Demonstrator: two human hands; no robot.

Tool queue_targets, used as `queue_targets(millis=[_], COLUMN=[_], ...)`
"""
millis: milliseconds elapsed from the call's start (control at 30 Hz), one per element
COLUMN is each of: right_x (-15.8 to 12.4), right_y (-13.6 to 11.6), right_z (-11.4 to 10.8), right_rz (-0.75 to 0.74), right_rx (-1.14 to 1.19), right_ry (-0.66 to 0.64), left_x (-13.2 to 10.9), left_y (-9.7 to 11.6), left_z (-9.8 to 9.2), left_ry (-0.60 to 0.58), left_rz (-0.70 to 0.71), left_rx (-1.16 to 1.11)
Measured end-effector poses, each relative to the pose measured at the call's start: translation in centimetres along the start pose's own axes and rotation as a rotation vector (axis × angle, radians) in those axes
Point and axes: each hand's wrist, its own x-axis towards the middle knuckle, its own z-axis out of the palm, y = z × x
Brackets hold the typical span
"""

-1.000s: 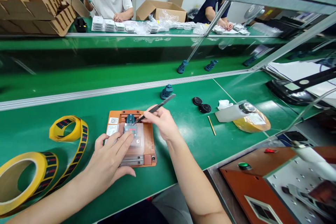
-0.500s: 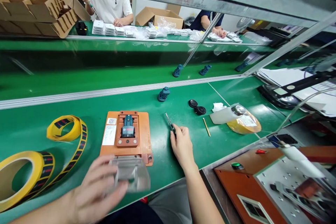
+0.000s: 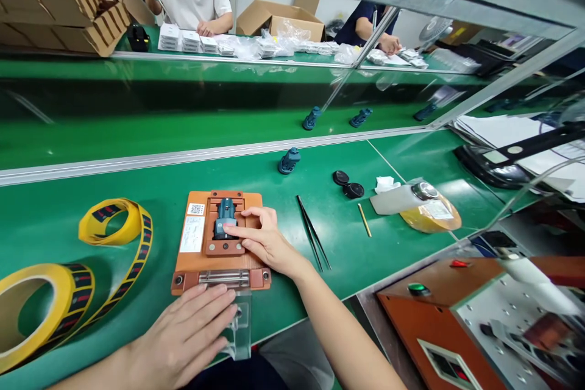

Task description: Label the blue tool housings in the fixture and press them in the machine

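Fingers [image 3: 241, 233] of the right hand [image 3: 269, 245] rest on the teal part [image 3: 225, 213]

Right hand [image 3: 260, 237] fingertips rest on the small blue part [image 3: 225, 218] seated in the orange fixture [image 3: 253, 219]; left hand [image 3: 192, 332] lies flat on the clear hinged cover [image 3: 241, 332], folded down over the green bench [image 3: 347, 244] edge. Black tweezers [image 3: 312, 239] lie just right of the fixture, untouched. Yellow tape rolls [image 3: 68, 280] sit at left, a spare blue part [image 3: 289, 160] behind.

Bright overhead light glares off the green table [image 3: 365, 244] (edges bowed); lower right corner perhaps slightly blurred.
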Motion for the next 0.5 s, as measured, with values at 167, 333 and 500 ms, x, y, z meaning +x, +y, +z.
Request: queue_targets(millis=[167, 333, 500], right_x=[0.3, 0.7, 2.4], right_y=[0.3, -0.6, -0.6], right_z=[-0.1, 0.4, 0.6], right_rz=[0.018, -0.023, 0.103], right_rx=[-0.006, 0.031, 0.066], right_ry=[0.012, -0.009, 0.116], left_x=[-0.1, 0.0, -0.1], left_y=[-0.1, -0.1, -0.2], left_z=[0.3, 0.3, 0.3], left_ry=[0.032, 0.025, 0.028], left_rz=[0.034, 0.039, 0.050], left_rx=[-0.027, -0.014, 0.000])
